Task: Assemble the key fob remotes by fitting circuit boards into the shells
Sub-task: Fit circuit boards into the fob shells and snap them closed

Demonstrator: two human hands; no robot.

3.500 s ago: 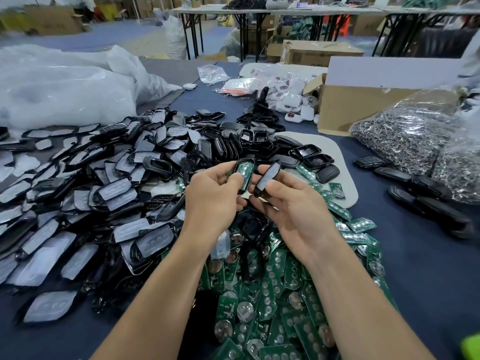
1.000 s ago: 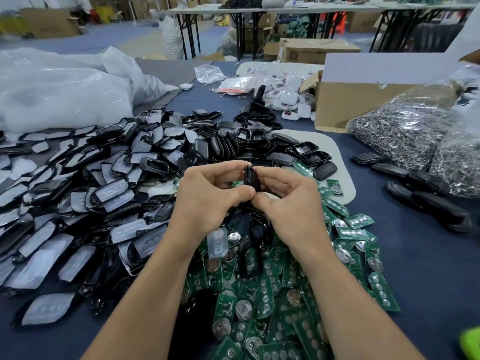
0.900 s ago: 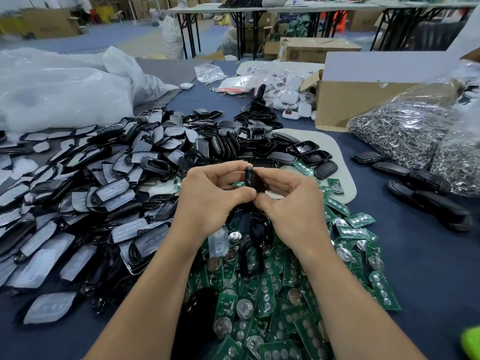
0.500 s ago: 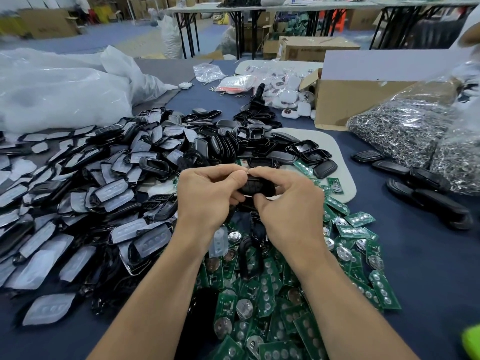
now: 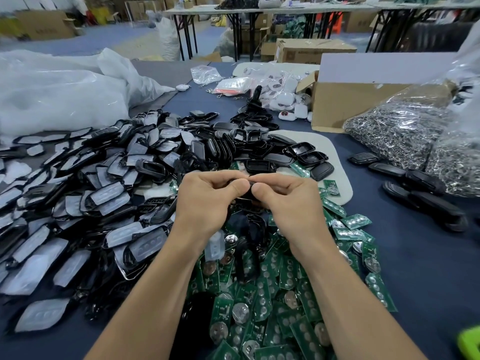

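Joined board-filled shell from left hand (image 5: 207, 201) and cover from right hand (image 5: 288, 206), previously held apart, into one black fob (image 5: 247, 197), turned it from upright to flat, then closed in tighter around it, thumbs (image 5: 237, 185) now tip to tip and hiding nearly all of it.

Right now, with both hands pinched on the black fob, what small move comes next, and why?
Probably a squeeze to snap the black fob closed: the left hand and right hand pinch it from both sides, and no board shows in it. The seam is hidden.
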